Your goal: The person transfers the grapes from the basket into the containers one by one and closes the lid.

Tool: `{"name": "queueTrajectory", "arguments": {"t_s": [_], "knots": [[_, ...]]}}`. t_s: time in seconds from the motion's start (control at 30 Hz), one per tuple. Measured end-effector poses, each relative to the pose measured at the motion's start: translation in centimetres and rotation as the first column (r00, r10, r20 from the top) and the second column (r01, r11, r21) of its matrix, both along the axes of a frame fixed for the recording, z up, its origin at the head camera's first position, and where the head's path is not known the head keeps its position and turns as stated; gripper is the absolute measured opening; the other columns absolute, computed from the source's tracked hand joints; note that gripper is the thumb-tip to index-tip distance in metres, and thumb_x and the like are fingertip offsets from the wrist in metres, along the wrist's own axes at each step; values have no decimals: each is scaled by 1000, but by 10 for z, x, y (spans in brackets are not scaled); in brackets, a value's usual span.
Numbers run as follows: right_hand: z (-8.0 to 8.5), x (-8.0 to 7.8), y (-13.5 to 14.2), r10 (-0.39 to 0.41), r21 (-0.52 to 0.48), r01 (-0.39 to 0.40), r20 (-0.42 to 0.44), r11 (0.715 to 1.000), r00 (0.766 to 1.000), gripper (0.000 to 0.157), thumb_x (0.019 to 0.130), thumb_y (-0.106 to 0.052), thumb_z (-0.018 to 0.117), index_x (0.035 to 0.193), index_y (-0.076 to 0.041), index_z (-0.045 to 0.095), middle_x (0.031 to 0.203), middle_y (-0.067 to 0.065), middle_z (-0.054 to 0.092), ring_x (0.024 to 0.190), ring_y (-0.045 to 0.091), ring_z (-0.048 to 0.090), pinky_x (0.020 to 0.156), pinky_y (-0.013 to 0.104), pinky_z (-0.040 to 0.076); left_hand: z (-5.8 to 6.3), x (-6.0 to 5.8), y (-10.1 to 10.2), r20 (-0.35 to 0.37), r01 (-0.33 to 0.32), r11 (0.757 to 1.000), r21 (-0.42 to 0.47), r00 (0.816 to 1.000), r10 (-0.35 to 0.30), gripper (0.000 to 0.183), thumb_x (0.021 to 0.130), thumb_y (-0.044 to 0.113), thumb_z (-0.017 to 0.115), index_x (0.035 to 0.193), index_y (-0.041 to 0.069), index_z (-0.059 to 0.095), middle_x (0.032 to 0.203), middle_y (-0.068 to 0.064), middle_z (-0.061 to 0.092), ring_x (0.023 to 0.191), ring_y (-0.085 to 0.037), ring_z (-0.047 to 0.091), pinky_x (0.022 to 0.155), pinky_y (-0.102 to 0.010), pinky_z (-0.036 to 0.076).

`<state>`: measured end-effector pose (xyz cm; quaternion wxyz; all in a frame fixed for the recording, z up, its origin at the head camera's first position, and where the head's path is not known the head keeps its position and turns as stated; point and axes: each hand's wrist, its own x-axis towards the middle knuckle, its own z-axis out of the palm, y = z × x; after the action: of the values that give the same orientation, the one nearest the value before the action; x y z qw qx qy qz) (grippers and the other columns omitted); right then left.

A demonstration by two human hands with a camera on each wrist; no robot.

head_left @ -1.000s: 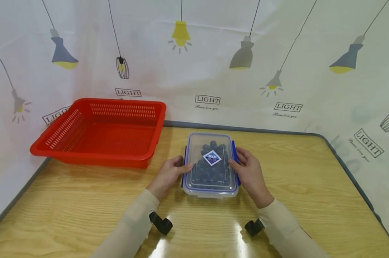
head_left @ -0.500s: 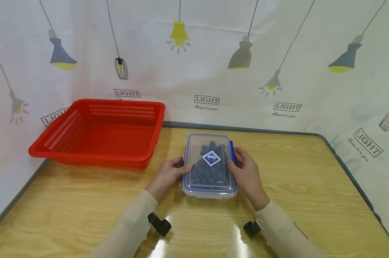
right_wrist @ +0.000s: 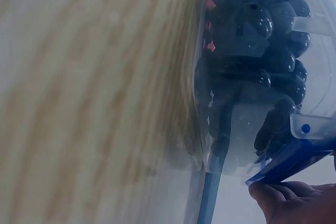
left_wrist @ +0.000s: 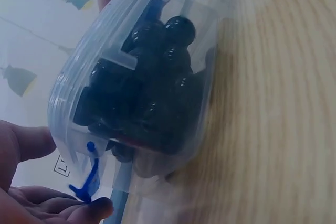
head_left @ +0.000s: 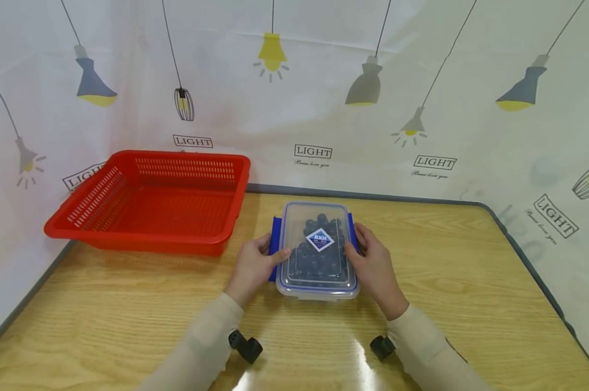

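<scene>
A clear food container point(head_left: 318, 282) with a blue-edged lid and a diamond-shaped label lies flat on the wooden table, full of dark round grapes point(right_wrist: 254, 19). My left hand point(head_left: 252, 266) holds its left side, thumb on the lid's edge and fingers under the blue left latch point(head_left: 275, 241), which sticks outward. In the left wrist view, a fingertip touches the lower end of that latch. On the other side my right hand point(head_left: 374, 266) grips the container, thumb on the lid rim and fingers at the right latch point(right_wrist: 294, 161), which slants away from the wall in the right wrist view.
A red plastic basket point(head_left: 147, 241) with slotted walls stands at the back left of the table point(head_left: 470, 271). Behind runs a white backdrop point(head_left: 255, 108) printed with lamps, meeting the table's grey edge. Black wrist cameras sit on both sleeves.
The left latch has swung outward from the container's side, and the left hand has shifted slightly with it. Container and basket stay where they were; the right hand has barely moved.
</scene>
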<state>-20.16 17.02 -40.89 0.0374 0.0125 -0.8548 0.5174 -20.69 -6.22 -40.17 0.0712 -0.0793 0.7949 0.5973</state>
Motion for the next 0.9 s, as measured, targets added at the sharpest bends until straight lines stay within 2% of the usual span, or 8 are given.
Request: {"name": "queueTrajectory", "arguments": {"t_s": [0.17,0.37,0.53,0.77,0.83,0.9], "knots": [[-1,-1,0,8,-16,-9,-22,1000,1000,58,101,-13,54,149,8,29,150,23,36,137,33,38,107,42,37,1,3,6,-80,-32,999,-38,996,29,67,88,15,76,146,2,44,144,-12,48,130,-26,48,102,-39,41],[-2,-2,-3,22,-27,-23,-16,999,1000,58,101,-13,54,149,8,29,151,23,35,137,33,37,107,42,36,5,7,8,-145,-43,991,-124,989,25,60,89,9,74,142,1,47,143,-9,48,129,-25,49,101,-39,42],[-2,-2,-6,36,-15,-36,-17,999,999,58,100,-12,54,149,8,30,150,24,36,137,33,37,106,42,37,9,8,8,-130,-34,979,-200,991,8,59,90,9,71,143,2,46,145,-9,47,130,-26,48,101,-40,42],[-2,-5,-7,46,-15,-46,-15,999,999,58,101,-13,54,149,8,29,150,24,36,137,33,37,107,42,37,13,4,9,-84,-17,972,-233,996,-2,59,91,9,70,145,5,45,147,-7,46,132,-25,45,103,-41,41],[-1,-5,-4,57,-9,-57,-13,998,998,58,101,-15,54,149,7,29,150,24,36,136,34,38,106,43,37,12,4,9,-103,5,961,-275,994,-35,58,93,10,69,145,5,45,149,-7,43,135,-26,42,104,-42,39],[0,-5,0,77,6,-77,-8,997,997,59,102,-17,53,150,7,28,150,24,36,136,34,38,106,44,37,11,5,9,-130,33,943,-332,988,-80,57,95,14,66,146,5,43,155,-8,33,139,-28,36,108,-44,34]]}}
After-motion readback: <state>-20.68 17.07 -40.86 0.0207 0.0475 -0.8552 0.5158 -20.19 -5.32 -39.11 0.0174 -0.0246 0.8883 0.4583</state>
